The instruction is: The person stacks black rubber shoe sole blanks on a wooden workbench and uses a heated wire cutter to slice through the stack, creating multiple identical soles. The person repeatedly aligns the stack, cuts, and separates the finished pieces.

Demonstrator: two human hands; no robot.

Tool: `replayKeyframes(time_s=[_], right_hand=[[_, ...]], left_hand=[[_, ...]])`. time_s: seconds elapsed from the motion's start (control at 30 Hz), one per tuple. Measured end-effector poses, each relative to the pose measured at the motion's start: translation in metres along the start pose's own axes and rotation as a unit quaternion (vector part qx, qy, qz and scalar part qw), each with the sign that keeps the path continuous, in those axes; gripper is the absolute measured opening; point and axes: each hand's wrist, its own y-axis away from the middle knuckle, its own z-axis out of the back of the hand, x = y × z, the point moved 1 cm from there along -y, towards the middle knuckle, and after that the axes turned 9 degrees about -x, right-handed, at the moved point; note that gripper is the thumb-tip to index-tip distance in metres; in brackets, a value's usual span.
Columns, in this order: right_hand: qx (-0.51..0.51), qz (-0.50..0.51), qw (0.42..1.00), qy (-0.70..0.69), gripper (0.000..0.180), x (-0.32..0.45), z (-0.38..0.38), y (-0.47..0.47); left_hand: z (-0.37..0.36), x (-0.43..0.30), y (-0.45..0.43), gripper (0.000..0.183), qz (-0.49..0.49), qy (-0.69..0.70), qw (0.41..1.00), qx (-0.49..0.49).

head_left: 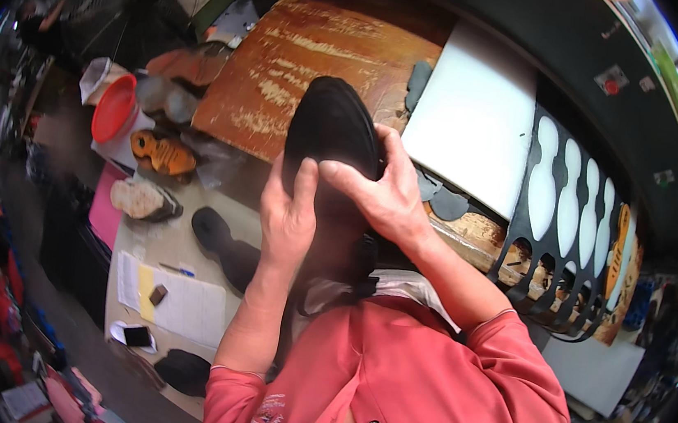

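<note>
A stack of black sole-shaped pieces point(333, 121) is held up before my chest, rounded end pointing away from me. My left hand point(291, 209) grips its left side, the thumb lying on the top face. From the right, my right hand point(386, 185) wraps the edge with its fingers, and its thumb tip almost meets the left thumb. The lower end of the stack is dark and blurred against my body. Beyond it lies a worn brown board point(317, 67). Another black sole-shaped piece point(226, 249) rests on the table to the left.
On the right, a black sheet with sole-shaped cutouts point(550, 234) lies beside a white cutting board point(473, 114) and an orange cutting die point(618, 247). Leftward are another orange die point(162, 153), a red basin point(113, 108), papers point(187, 304) and a pen point(178, 270). A large fan point(112, 8) stands behind.
</note>
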Motion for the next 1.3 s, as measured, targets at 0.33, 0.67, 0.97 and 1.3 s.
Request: replayKeyframes(time_s=[0.33, 0.67, 0.97, 1.3], right_hand=[[-0.056, 0.060, 0.997, 0.009, 0.085, -0.010, 0.095, -0.102], [-0.202, 0.230, 0.935, 0.179, 0.078, -0.142, 0.086, -0.118], [-0.201, 0.166, 0.951, 0.167, 0.080, -0.129, 0.094, -0.118], [-0.123, -0.146, 0.977, -0.095, 0.063, -0.098, 0.066, -0.093]], left_hand=[[-0.132, 0.023, -0.147, 0.049, 0.386, 0.208, 0.866, 0.239], [-0.167, 0.137, -0.161, 0.076, -0.054, -0.227, 0.925, 0.298], [-0.163, 0.140, -0.164, 0.068, -0.142, -0.242, 0.914, 0.291], [-0.161, 0.140, -0.144, 0.065, -0.152, -0.188, 0.941, 0.235]])
